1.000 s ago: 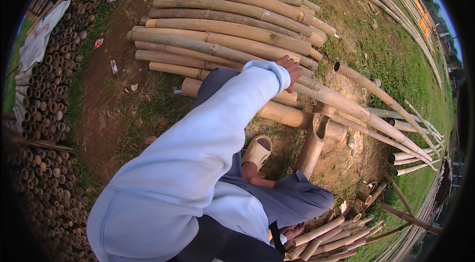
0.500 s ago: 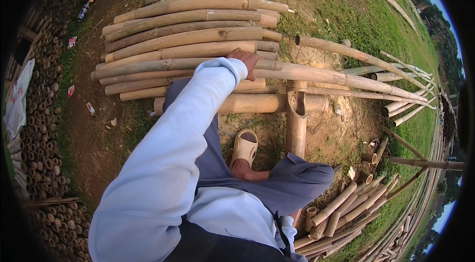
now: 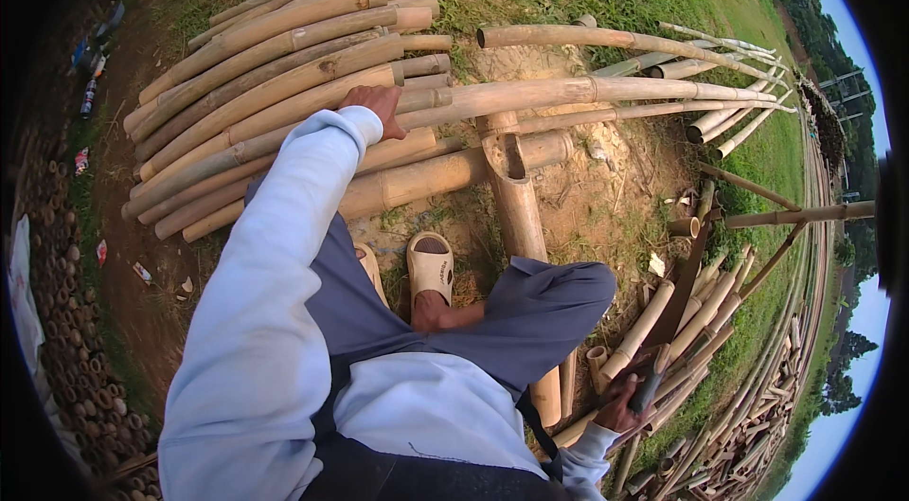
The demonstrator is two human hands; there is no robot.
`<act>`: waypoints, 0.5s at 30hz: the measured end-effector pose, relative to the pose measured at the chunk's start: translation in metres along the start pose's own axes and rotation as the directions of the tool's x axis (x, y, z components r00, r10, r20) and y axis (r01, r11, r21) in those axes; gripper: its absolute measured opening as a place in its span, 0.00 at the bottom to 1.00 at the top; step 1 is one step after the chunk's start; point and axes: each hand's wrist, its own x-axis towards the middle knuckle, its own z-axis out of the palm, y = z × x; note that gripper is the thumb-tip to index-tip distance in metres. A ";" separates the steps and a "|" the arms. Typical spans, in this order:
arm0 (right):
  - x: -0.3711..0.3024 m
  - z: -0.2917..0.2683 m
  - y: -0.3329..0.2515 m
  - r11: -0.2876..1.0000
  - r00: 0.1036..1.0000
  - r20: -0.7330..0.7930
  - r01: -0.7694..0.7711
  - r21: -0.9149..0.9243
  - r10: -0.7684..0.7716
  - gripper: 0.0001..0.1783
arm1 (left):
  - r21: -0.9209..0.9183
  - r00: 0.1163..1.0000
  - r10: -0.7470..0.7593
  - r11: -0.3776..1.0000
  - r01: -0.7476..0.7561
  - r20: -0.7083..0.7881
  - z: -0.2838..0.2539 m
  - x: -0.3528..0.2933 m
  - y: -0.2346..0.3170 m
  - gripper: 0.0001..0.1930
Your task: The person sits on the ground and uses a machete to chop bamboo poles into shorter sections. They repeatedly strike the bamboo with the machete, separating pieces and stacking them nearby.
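My left hand (image 3: 377, 111) is closed on a long bamboo pole (image 3: 540, 96), which runs from the stack on the left out toward the right. Low on the right, my right hand (image 3: 620, 408) grips the dark handle of a hand saw (image 3: 686, 288). Its brown blade points up and away, over a heap of short bamboo pieces (image 3: 642, 331). Under the long pole lies a thick bamboo crosspiece (image 3: 417, 182). A slanting bamboo post (image 3: 521, 217) with a notched, hollow top meets that crosspiece near my bent knee.
Cut bamboo lengths (image 3: 275, 61) lie side by side at the left. More long poles (image 3: 625, 40) stretch to the far right. A bamboo stand (image 3: 805, 214) rises at right. Stacked bamboo pieces (image 3: 71, 340) show open ends at the far left. My sandalled foot (image 3: 431, 278) is on the dirt.
My right hand has come into view at the lower right with the hand saw. The view has shifted, so the stack sits further left. My left hand stays on the pole.
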 end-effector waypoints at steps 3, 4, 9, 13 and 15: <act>-0.008 0.026 -0.051 0.952 0.950 0.082 0.294 0.087 -0.301 0.11 | 0.002 0.999 -0.018 1.000 0.018 0.037 -0.005 -0.001 0.003 0.32; -0.010 0.040 -0.066 0.947 0.937 0.198 0.249 0.205 -0.289 0.11 | 0.001 0.999 -0.027 1.000 0.027 0.045 -0.005 -0.003 0.004 0.33; -0.024 0.147 -0.110 0.888 0.785 0.509 0.111 0.445 -0.353 0.09 | -0.004 0.999 -0.044 0.999 0.044 0.027 -0.006 -0.004 0.005 0.32; -0.043 0.231 -0.109 0.878 0.662 0.620 0.125 0.463 -0.421 0.10 | -0.011 0.999 -0.042 0.999 0.042 0.022 -0.004 -0.002 0.003 0.37; -0.049 0.253 -0.102 0.924 0.615 0.722 0.029 0.382 -0.318 0.10 | -0.007 0.999 -0.045 0.999 0.045 0.025 -0.002 -0.001 0.002 0.38</act>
